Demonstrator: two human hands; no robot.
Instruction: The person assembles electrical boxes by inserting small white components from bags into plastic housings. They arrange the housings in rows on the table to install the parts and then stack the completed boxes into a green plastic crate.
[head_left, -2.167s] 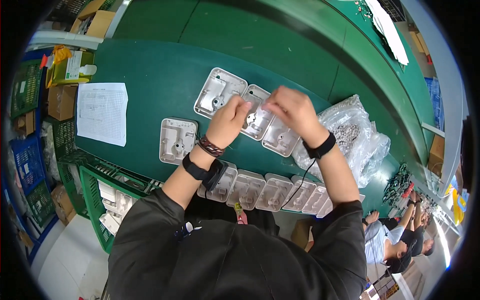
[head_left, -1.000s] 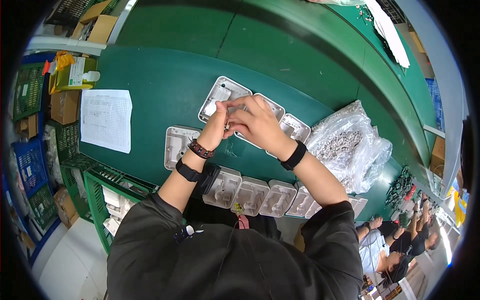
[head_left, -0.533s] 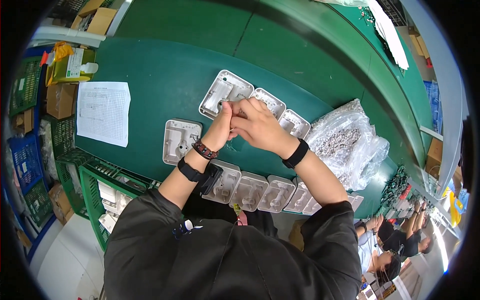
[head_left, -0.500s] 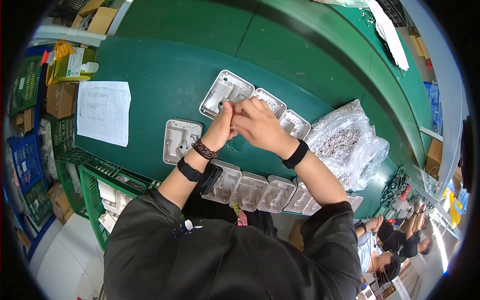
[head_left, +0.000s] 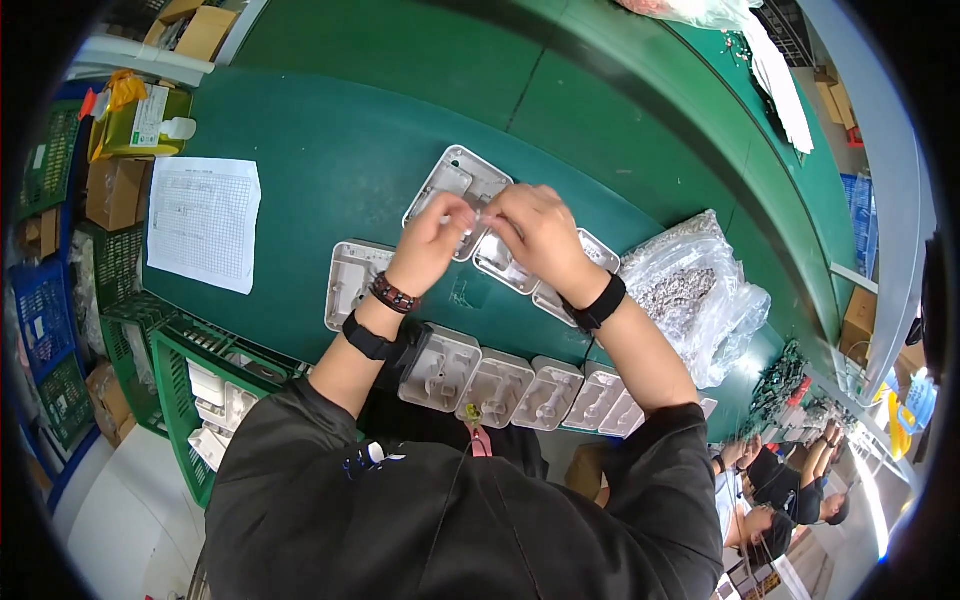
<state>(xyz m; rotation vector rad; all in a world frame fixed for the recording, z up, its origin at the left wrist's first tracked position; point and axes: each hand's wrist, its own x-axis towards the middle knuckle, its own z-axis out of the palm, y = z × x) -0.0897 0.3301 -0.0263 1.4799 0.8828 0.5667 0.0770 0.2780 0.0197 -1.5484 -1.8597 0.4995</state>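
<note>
My left hand [head_left: 432,238] is raised over the green table, its thumb and fingers pinched together on something small and pale that I cannot make out. Close beside it, my right hand [head_left: 540,235] is also closed in a pinch, and what its fingertips hold is too small to name. Beneath the fingertips lies an open white plastic housing [head_left: 447,180] with moulded compartments, partly covered by the hands. More such housings show around my right hand, one [head_left: 505,262] under the wrist side and another [head_left: 603,250] beyond. A separate housing [head_left: 347,275] rests beside my left wrist.
Several white housings [head_left: 440,370] line the table's near edge. To the right is a clear plastic bag [head_left: 685,290] of small pale parts. A printed sheet [head_left: 203,225] lies left, above a green crate [head_left: 180,390] holding more housings. Co-workers [head_left: 760,520] sit at far right.
My hands have drawn slightly apart, the left fingers rising toward the upper housing. The housings near my right hand show in different places. The seam on the green surface beyond appears further right.
</note>
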